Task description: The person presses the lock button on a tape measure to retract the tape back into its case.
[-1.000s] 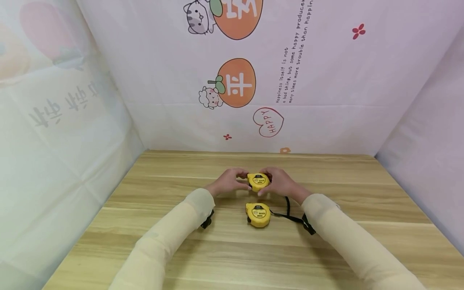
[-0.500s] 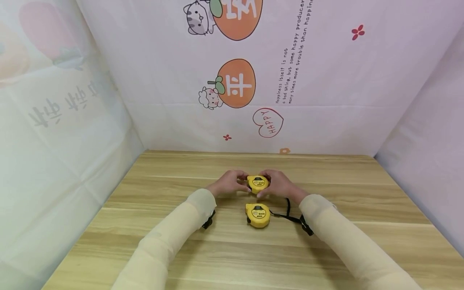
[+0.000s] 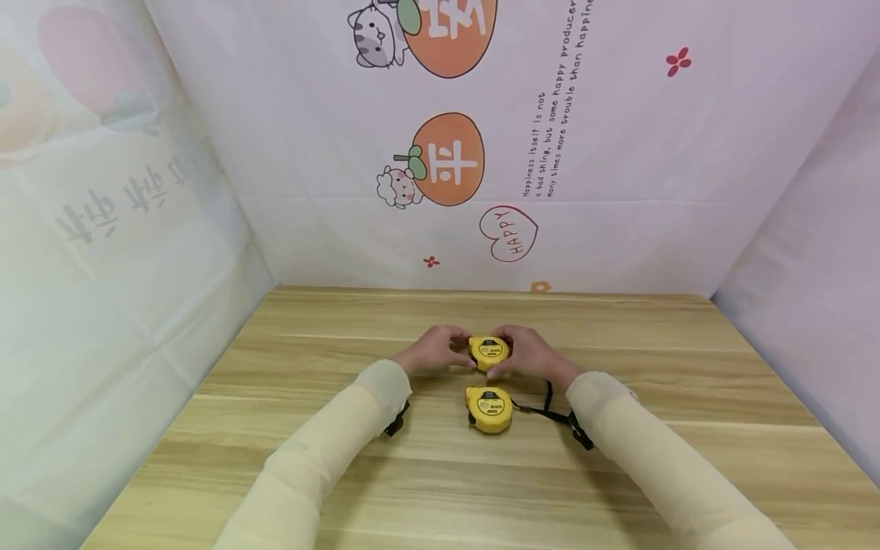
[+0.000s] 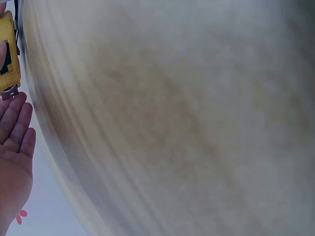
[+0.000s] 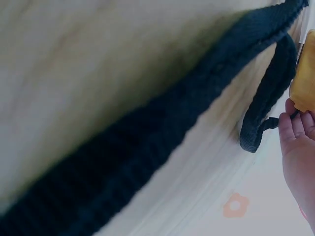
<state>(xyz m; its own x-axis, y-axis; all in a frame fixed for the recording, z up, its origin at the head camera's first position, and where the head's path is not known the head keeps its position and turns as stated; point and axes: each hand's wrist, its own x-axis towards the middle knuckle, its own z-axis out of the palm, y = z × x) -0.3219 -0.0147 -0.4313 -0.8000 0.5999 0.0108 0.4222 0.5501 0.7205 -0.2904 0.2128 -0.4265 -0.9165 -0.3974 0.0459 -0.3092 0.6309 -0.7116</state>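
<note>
Both hands are at a yellow tape measure point(image 3: 489, 351) near the middle of the table. My right hand point(image 3: 525, 353) grips its right side between thumb and fingers. From the other side, my left hand point(image 3: 435, 349) holds its left end, thumb near the black button. In the left wrist view, the left fingers point(image 4: 19, 115) lie beside the small metal hook point(image 4: 10, 92) at the case's end. Whether any blade is drawn out cannot be seen. A second yellow tape measure point(image 3: 490, 410) lies nearer, a black strap point(image 3: 543, 412) running right from it.
The wood-grain table point(image 3: 440, 489) is bounded by a printed cloth point(image 3: 385, 237) at the back and pale cloth at both sides. Dark wrist bands point(image 3: 396, 422) show below the sleeves. The black strap passes under the right forearm.
Both hands and the held tape measure have come slightly nearer, toward the second one. The nearer tape measure stays in place.
</note>
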